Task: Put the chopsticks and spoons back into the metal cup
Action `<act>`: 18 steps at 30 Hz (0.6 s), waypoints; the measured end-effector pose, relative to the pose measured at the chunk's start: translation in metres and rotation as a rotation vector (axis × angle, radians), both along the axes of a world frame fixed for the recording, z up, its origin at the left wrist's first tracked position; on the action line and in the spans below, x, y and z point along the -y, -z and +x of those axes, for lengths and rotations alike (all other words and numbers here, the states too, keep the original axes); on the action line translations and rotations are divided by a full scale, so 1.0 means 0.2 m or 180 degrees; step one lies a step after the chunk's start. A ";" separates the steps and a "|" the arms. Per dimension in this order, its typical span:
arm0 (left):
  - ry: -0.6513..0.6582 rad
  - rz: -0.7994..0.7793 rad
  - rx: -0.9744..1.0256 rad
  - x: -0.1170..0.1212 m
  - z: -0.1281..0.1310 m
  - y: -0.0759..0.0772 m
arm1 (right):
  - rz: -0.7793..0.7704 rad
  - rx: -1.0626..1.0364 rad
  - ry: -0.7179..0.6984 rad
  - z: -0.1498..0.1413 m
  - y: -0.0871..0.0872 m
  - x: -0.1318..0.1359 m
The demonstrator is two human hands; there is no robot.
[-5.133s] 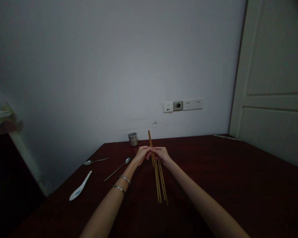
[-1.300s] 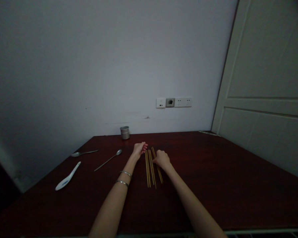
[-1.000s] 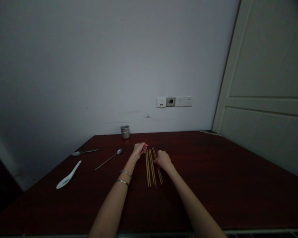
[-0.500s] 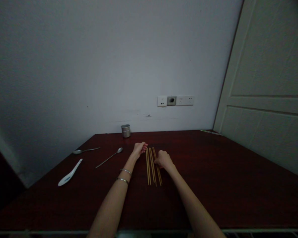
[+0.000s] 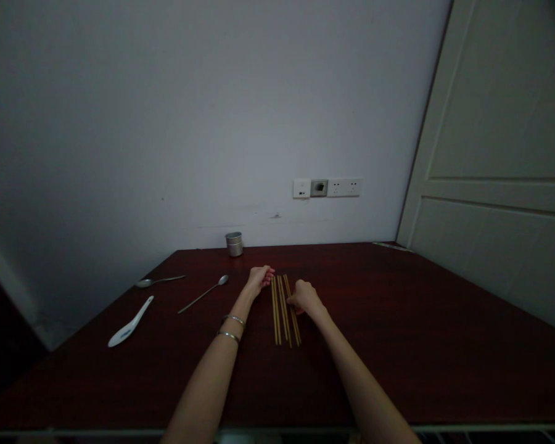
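Observation:
Several wooden chopsticks (image 5: 282,311) lie side by side, lengthwise, on a dark red table (image 5: 398,333). My left hand (image 5: 259,279) rests on the table just left of their far ends, fingers loosely curled and holding nothing. My right hand (image 5: 304,295) sits on the right side of the row with curled fingers touching the rightmost chopsticks; I cannot make out whether it pinches one. Two bracelets ring my left wrist.
Left of my hands lie a metal spoon (image 5: 203,293), a second metal spoon (image 5: 160,281) and a white ceramic spoon (image 5: 130,323). A small metal cup (image 5: 234,243) stands by the wall. A door (image 5: 504,172) is at the right.
About five seconds ago both hands held a chopstick raised above the others; now all lie flat. Over the last second the rightmost chopsticks were nudged straighter; the hands barely moved.

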State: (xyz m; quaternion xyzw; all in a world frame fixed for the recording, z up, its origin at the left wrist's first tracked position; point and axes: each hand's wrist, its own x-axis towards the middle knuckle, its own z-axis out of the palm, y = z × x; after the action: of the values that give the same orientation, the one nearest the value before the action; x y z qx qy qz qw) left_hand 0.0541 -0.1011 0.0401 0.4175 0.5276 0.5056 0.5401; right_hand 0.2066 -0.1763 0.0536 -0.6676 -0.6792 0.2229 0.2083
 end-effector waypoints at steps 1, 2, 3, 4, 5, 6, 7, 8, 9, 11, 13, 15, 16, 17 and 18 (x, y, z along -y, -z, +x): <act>-0.0001 -0.0002 -0.0002 0.00 0.00 0.00 | -0.0020 -0.0042 0.0002 0.00 0.00 0.00; -0.0003 -0.0002 -0.0004 0.00 0.00 0.00 | -0.0036 -0.0090 0.0009 0.00 0.00 0.00; -0.0006 -0.0002 -0.0006 0.00 0.00 0.00 | -0.0049 -0.0133 0.0014 0.00 0.00 0.00; -0.0008 -0.0003 -0.0007 0.00 0.00 0.00 | -0.0059 -0.0159 0.0014 0.00 0.00 0.01; -0.0010 -0.0004 -0.0009 0.00 0.00 0.00 | -0.0069 -0.0169 0.0013 0.00 -0.01 0.01; -0.0009 -0.0006 -0.0010 0.00 0.00 0.01 | -0.0082 -0.0165 0.0010 0.00 -0.01 0.01; -0.0005 -0.0005 -0.0009 0.00 0.00 0.01 | -0.0099 -0.0154 0.0003 0.00 -0.01 0.01; 0.0002 -0.0003 -0.0007 0.00 0.00 0.01 | -0.0113 -0.0146 -0.0012 0.00 -0.01 0.01; 0.0009 -0.0001 -0.0006 0.00 0.00 0.01 | -0.0126 -0.0149 -0.0027 0.00 -0.01 0.01; 0.0015 0.0004 -0.0006 -0.01 0.00 0.02 | -0.0133 -0.0192 -0.0059 0.00 -0.01 0.01; 0.0011 0.0002 -0.0013 -0.01 -0.01 0.02 | -0.0069 -0.0182 -0.0060 -0.01 0.00 0.01; 0.0003 -0.0011 -0.0025 -0.01 -0.01 0.03 | 0.0006 -0.0101 -0.0028 -0.01 0.00 0.01; 0.0000 -0.0020 -0.0032 -0.01 -0.01 0.03 | 0.0016 -0.0067 -0.0028 0.00 0.01 0.00; -0.0004 -0.0028 -0.0038 -0.01 -0.01 0.03 | 0.0008 -0.0050 -0.0041 0.00 0.01 0.00; -0.0006 -0.0032 -0.0041 -0.01 -0.01 0.03 | -0.0001 -0.0039 -0.0057 0.00 0.01 0.00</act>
State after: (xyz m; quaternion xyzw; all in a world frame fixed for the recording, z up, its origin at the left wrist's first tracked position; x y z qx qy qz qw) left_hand 0.0526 -0.0986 0.0346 0.4175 0.5340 0.5008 0.5382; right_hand 0.2066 -0.1764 0.0520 -0.6602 -0.6837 0.2289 0.2103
